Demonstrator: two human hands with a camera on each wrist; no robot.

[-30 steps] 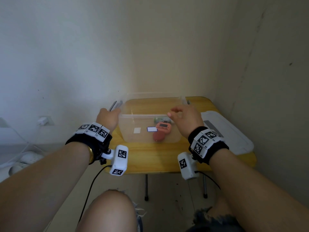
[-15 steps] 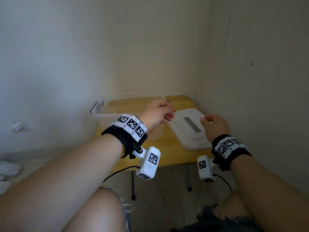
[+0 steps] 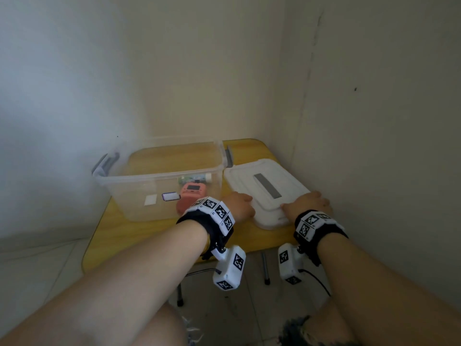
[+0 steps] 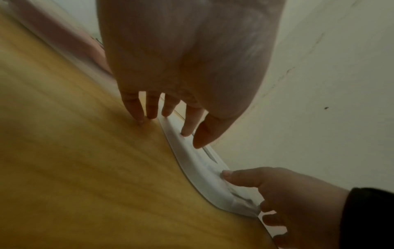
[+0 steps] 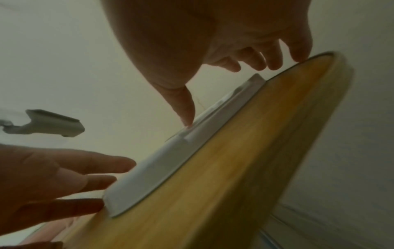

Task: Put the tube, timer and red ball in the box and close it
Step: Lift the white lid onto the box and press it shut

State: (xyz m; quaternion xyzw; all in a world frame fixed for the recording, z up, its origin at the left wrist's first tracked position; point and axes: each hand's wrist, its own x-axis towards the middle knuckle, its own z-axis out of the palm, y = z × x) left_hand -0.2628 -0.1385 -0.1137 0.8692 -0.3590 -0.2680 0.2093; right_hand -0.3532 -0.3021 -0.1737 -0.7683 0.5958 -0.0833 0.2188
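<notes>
Head view first: your left hand [image 3: 238,204] and right hand [image 3: 309,204] sit on the near edge of the white lid [image 3: 267,193], right of the clear box [image 3: 159,181] holding the timer [image 3: 193,191], tube [image 3: 195,178] and red ball [image 3: 183,208]. Left wrist: your straight fingers [image 4: 190,121] touch the lid's rim. Right wrist: your thumb [image 5: 183,107] presses the top, other fingers loosely curled, gripping nothing.

The table [image 3: 159,236] is honey-yellow wood grain. The box [image 3: 139,193] is clear plastic with grey handles and a white sticker; inside show a salmon-orange timer [image 3: 193,191], a red ball [image 3: 183,208] and a pale tube [image 3: 197,178] (green-tinged at its left end). The lid [image 3: 252,181], right, is white with a grey stripe. Both wristbands [image 3: 321,229] are black, carrying black-and-white checkered tags.
</notes>
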